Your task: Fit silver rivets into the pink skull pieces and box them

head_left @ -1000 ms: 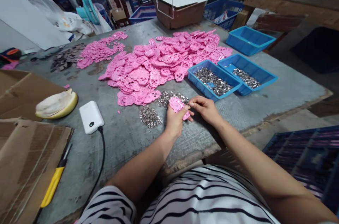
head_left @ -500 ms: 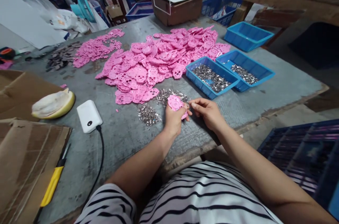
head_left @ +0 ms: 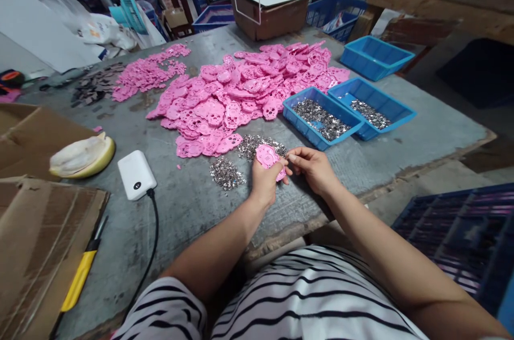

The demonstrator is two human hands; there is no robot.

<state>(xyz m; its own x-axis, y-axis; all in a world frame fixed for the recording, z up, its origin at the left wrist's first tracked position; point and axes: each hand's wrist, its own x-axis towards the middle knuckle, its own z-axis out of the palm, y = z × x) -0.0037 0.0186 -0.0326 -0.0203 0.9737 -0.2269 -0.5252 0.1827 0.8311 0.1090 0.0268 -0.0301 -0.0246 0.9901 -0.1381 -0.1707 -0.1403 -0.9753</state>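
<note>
Between the thumb and fingers of my left hand (head_left: 263, 182) is a pink plastic piece (head_left: 266, 156) with a moulded, wavy outline, held above the table. My right hand (head_left: 313, 167) is closed in a pinch at the piece's right edge; whatever is in its fingertips is too small to make out. Just behind the hands lies a heap of small shiny metal parts (head_left: 251, 145), and a second small metal heap (head_left: 226, 173) sits left of them. Farther back spreads a large pile of similar pink pieces (head_left: 241, 88).
Two blue trays (head_left: 353, 134) (head_left: 405, 115) of metal parts stand right of the pile, with another blue tray (head_left: 377, 59) behind. A white power bank (head_left: 136, 174) with cable, a fruit rind (head_left: 84, 157), a yellow-handled tool (head_left: 80, 281) and cardboard boxes (head_left: 36, 243) occupy the left. A brown carton (head_left: 273, 16) stands behind.
The camera view has shifted very slightly. Both hands stay at nearly the same place around the pink piece, with the right fingertips still pinched at its edge.
</note>
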